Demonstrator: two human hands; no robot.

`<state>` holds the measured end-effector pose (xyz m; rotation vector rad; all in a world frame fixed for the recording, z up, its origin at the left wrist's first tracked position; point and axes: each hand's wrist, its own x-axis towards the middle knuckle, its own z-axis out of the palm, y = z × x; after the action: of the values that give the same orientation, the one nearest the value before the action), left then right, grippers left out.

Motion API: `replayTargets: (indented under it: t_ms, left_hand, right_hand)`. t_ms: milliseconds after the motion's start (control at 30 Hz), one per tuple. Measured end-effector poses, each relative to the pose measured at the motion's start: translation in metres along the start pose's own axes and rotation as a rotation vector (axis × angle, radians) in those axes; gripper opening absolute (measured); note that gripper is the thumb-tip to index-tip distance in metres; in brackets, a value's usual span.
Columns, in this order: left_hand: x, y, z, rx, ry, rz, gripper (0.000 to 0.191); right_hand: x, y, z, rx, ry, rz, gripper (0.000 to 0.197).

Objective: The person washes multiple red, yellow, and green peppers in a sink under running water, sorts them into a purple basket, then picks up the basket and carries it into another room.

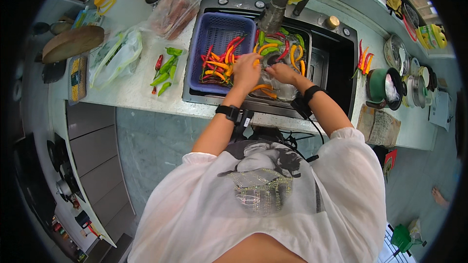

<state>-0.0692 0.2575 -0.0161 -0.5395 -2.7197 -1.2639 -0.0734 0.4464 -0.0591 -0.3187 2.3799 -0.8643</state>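
Both of my hands are over the sink. My left hand (247,71) is at the right edge of a blue plastic basket (222,21), its fingers bent down beside an orange chili; whether it grips that chili is unclear. Just right of it, my right hand (284,73) reaches into the water, fingertips partly hidden. Red and orange chili peppers (219,66) lie heaped in the basket's near part. In the water-filled basin, more chilies float: a green chili (269,51), a red chili (284,51) and an orange chili (293,56) among them.
A faucet (272,16) hangs over the basin. Left on the counter are green chilies (166,69), bagged meat (173,12) and a white plastic bag (119,56). To the right stand a green pot (378,84), red and orange chilies (364,60) and a folded cloth (383,128).
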Motion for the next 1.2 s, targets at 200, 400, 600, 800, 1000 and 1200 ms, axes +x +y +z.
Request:
replayTargets:
  t_ms: [200, 400, 600, 800, 1000, 1200]
  left_hand:
    - [0.009, 0.035, 0.004, -0.247, -0.359, -0.039, 0.037]
    - [0.016, 0.054, -0.002, -0.239, -0.431, -0.179, 0.033]
    - [0.016, 0.04, 0.003, -0.255, -0.312, -0.213, 0.027]
    - [0.013, 0.018, 0.009, -0.38, -0.25, -0.348, 0.03]
    - [0.01, 0.004, 0.011, -0.757, -0.245, -0.626, 0.027]
    - [0.01, -0.019, -0.007, -1.012, 0.003, -0.697, 0.023]
  right_hand:
    - [-0.033, -0.037, -0.031, 0.6, 0.037, 0.156, 0.043]
    - [-0.05, -0.049, -0.044, 0.874, 0.054, 0.233, 0.05]
    - [-0.055, -0.051, -0.04, 1.161, -0.027, 0.16, 0.042]
    - [-0.051, -0.047, -0.031, 1.364, -0.11, 0.133, 0.036]
    - [-0.053, -0.05, -0.026, 1.383, -0.151, 0.119, 0.038]
    - [-0.06, -0.03, -0.014, 1.028, -0.3, 0.194, 0.034]
